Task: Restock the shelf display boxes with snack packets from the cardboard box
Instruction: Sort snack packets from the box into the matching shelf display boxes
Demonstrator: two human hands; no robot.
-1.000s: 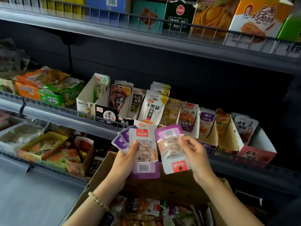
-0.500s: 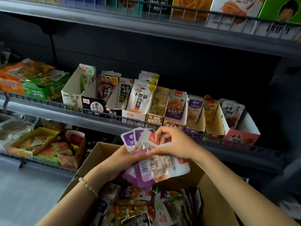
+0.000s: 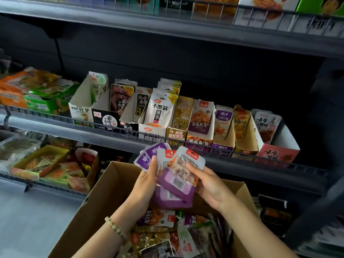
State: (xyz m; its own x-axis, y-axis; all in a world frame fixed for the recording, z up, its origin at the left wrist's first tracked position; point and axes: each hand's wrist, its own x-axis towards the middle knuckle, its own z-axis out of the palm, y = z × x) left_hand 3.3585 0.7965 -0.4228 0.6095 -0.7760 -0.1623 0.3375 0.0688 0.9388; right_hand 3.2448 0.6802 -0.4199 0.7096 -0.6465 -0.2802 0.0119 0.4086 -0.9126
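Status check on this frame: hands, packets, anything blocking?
Left grip holds fanned snack packets over the cardboard box. Right grip pinches the front packet by its edge. Display boxes ahead behind a low wire rail; nothing else between.

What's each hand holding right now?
Left hand: closed, gripping a fan of packets.
Right hand: closed, pinching the front packet of that fan.

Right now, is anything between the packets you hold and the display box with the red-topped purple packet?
Only the wire rail running in front of the display box; the packets must be lifted over it. A red-topped packet stands inside the box.
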